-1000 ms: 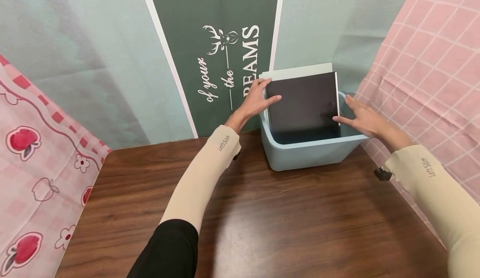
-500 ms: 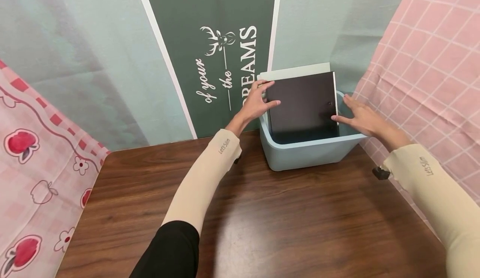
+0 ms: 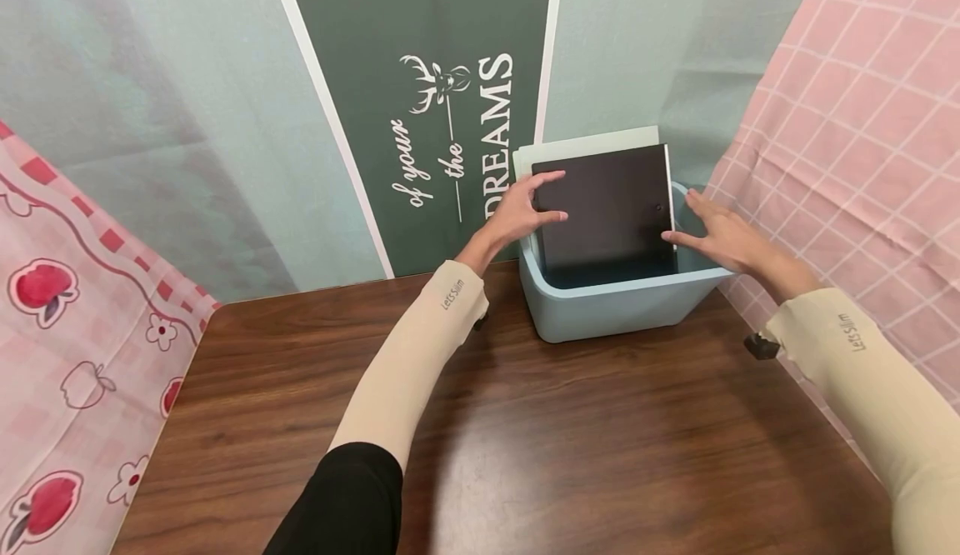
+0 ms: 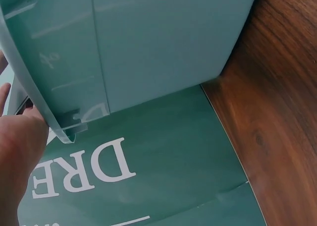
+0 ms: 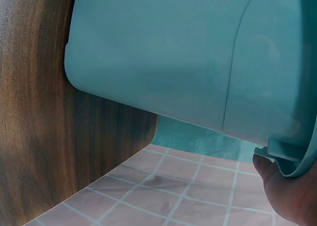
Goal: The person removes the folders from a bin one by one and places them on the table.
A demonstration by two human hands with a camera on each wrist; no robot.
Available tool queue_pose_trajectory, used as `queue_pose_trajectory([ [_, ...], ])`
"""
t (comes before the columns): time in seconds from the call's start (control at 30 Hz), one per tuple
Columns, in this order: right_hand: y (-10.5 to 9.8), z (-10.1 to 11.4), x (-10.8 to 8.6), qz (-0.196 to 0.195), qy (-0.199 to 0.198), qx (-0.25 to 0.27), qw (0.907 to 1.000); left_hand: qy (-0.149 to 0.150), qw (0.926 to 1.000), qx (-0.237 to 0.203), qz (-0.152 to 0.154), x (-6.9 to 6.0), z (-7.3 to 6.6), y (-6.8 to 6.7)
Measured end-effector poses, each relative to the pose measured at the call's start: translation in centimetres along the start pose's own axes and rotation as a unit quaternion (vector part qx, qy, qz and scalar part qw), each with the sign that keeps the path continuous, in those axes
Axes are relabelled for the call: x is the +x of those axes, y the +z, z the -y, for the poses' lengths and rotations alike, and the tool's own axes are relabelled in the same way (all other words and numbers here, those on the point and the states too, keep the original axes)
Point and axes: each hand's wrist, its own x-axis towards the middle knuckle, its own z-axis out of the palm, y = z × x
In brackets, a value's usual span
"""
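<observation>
In the head view, a light-blue bin (image 3: pixel 618 313) stands at the table's back right. A flat dark panel (image 3: pixel 603 209) leans upright inside, with pale green sheets or boards (image 3: pixel 600 145) behind it. My left hand (image 3: pixel 513 212) is at the panel's left edge, thumb and fingers spread over its face; contact is unclear. My right hand (image 3: pixel 726 237) lies over the bin's right rim, fingers extended, thumb tip by the panel's right edge. In the left wrist view, the left hand (image 4: pixel 22 146) is beside the rim; in the right wrist view, the right hand (image 5: pixel 290 191) is at the rim's underside.
The brown wooden table (image 3: pixel 480 422) spreads in front of the bin. A green backdrop with white lettering (image 3: pixel 498 113) rises behind. Pink checked cloth (image 3: pixel 885 122) hangs close on the right, and apple-patterned cloth (image 3: pixel 97 347) on the left.
My left hand has slid slightly down and right, its fingers moving from the panel's upper left corner further over its face. The right hand, bin and panel look nearly unmoved.
</observation>
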Motion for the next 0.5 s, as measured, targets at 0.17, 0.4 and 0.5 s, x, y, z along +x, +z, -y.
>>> queue_pose_trajectory([
  [0.17,0.08,0.02,0.03,-0.002,-0.004,0.001,1.0,0.007,0.9998,-0.017,0.012,0.07,-0.21,0.31],
  [0.4,0.04,0.06,0.07,0.0,0.001,-0.004,1.0,-0.002,0.9989,0.021,0.041,0.35,-0.63,0.71],
  [0.5,-0.04,0.02,0.05,0.001,0.001,-0.002,1.0,-0.008,0.9979,0.029,0.057,0.47,-0.91,0.86],
])
